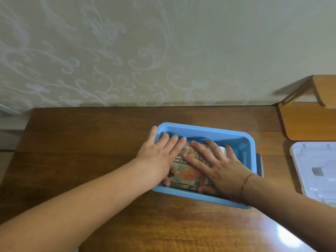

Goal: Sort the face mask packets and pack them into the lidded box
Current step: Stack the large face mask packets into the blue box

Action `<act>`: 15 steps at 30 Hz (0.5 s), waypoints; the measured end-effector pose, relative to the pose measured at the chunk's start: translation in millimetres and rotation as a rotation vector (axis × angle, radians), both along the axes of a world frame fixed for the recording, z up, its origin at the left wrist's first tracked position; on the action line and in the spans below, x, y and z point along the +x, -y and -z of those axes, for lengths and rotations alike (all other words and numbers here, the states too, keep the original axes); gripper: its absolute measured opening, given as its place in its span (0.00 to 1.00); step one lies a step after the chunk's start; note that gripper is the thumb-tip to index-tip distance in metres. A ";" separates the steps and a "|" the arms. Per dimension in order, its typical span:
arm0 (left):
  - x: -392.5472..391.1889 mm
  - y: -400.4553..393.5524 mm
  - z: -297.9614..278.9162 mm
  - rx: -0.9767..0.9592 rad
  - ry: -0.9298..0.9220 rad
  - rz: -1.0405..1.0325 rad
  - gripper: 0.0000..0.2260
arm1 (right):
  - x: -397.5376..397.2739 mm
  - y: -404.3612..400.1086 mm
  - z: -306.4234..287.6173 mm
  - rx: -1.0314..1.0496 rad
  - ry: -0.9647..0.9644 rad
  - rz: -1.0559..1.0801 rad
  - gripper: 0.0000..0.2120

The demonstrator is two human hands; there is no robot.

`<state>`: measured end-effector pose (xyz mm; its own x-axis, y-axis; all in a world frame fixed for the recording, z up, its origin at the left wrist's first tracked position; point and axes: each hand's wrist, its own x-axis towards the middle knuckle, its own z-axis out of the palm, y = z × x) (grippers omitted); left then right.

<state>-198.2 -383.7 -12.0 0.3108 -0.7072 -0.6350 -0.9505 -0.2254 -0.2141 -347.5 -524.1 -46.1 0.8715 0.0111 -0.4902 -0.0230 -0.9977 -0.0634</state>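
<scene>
I see the mask packets (183,171) stacked flat inside the blue box (209,132), top one glossy, rectangular, printed w/ orange and green artwork; a white-edged packet (223,149) peeks out at its 2 o'clock. The box is smooth moulded plastic, rectangular w/ rounded corners and a rolled rim, grey latch (260,165) on its 3 o'clock side. It sits mid-counter (91,142), dark polished wood grain w/ a glare patch toward 5 o'clock.

Left hand (156,157) lies palm-down on the stack's 9 o'clock half, fingers (172,142) straight and spread, little finger over the box rim, thumb tucked at the near wall. Right hand (220,168) presses flat on the 3 o'clock half, fingers straight, nothing gripped; thin cord bracelet (245,182) on the wrist. Both hands cover most of the stack, so I can't count packets.

Lid (316,170), white, shallow, moulded, lies on the counter at 3 o'clock, well apart from the box. Lighter wood furniture (307,120) at 2 o'clock. Embossed scroll-pattern wallpaper (127,51) at 12.
</scene>
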 end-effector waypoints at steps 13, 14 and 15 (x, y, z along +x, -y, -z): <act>11.4 -4.2 -7.1 -0.037 -0.255 -0.067 0.53 | 10.4 1.4 -10.1 0.388 -0.007 0.358 0.35; 11.4 -5.6 -6.6 -0.041 -0.276 -0.063 0.53 | 9.9 -0.4 -10.0 0.418 -0.013 0.364 0.36; 11.3 -6.9 -6.3 -0.038 -0.303 -0.064 0.53 | 8.8 -1.5 -10.8 0.449 -0.017 0.372 0.36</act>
